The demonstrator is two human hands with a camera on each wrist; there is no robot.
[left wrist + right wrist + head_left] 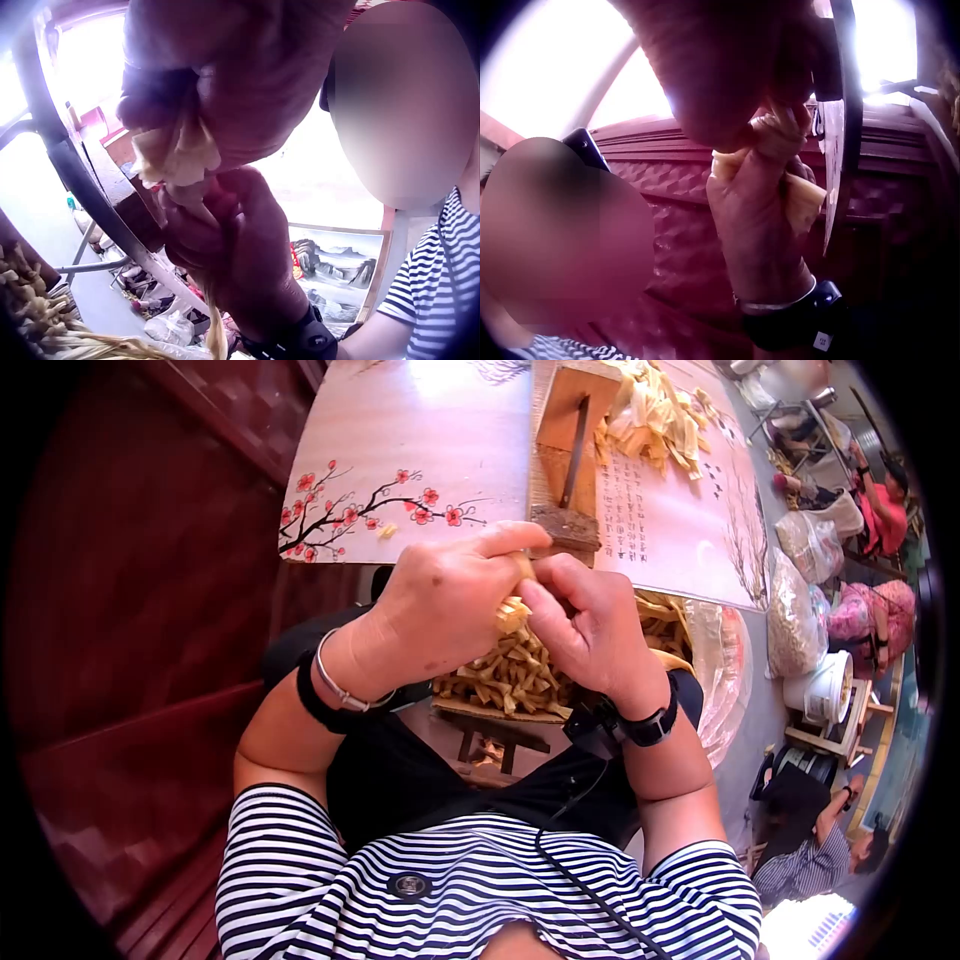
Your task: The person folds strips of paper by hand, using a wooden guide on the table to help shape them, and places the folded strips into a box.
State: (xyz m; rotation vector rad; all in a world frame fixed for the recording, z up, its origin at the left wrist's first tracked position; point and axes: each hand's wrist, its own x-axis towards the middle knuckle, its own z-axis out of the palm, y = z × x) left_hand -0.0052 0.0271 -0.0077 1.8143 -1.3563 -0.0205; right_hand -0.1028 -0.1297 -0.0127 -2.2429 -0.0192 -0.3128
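Observation:
In the head view, my left hand (430, 605) and my right hand (595, 625) meet close together near the table's front edge. Both grip a pale yellow strip (513, 615) with curled fingers and thumbs. The left wrist view shows the strip's frilled, folded end (176, 157) poking out between the hands, and a thin tail (217, 330) hanging lower down. From the right wrist, another pale end (806, 202) sticks out beside the left hand. The fingers hide the strip's middle. Below the hands lies a heap of knotted yellow strips (510, 678).
Just beyond the hands, a wooden stand (570, 460) with a dark bar sits on the table (400, 430), which has a printed blossom cover. Loose yellow strips (655, 420) lie at the back right. Bagged goods (797, 600), a white bucket (822, 690) and seated people are off right.

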